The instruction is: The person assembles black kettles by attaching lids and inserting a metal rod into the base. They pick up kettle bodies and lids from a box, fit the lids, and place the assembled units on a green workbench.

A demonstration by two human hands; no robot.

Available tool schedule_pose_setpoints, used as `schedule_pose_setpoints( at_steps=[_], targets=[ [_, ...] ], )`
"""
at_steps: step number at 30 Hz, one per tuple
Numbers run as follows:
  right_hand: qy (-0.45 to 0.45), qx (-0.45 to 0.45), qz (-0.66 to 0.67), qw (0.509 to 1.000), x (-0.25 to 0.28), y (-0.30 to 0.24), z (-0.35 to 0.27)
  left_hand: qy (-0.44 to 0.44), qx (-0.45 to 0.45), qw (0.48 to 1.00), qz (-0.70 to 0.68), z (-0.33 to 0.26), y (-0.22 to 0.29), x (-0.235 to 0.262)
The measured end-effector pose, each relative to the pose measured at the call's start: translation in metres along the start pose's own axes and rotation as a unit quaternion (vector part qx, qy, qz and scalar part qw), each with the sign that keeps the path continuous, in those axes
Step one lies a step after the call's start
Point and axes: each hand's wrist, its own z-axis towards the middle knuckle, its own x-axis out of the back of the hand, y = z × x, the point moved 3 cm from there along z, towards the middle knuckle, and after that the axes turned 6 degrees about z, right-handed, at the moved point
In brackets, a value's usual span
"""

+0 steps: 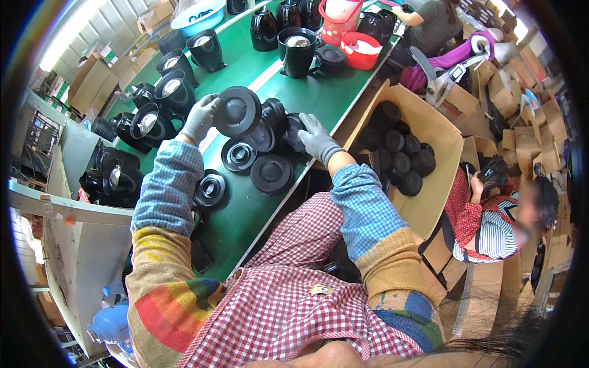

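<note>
With the gloved left hand, pinches a round black lid by its left rim, fingers bent close together, over the green table. Farther right, with the gloved right hand, touches a dark lid, fingers extended and slightly parted; impossible to make out any grip underneath.

Green desk: pale stripe along its length | far left edge: light-blue basin, dark items inside | far right: red-and-white bucket behind lower red tub | lower left: translucent blue bottle | beyond right edge: purple cloth, one dark-clad person | right: another person in striped top, cardboard cartons
</note>
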Motion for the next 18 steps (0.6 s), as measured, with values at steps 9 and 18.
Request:
schedule_pose_setpoints(
  at_steps=[9, 18],
  targets=[
    [0.113, 0.298, -0.088, 0.944, 0.138, -0.107, -0.151, -0.203, -0.002, 0.978, -0.041, -0.105, 0.080, -0.145],
    [0.246, 0.106, 0.360, 0.894, 0.159, -0.045, -0.339, -0.559, -0.081, 0.806, -0.176, -0.221, 0.078, -0.316]
  ],
)
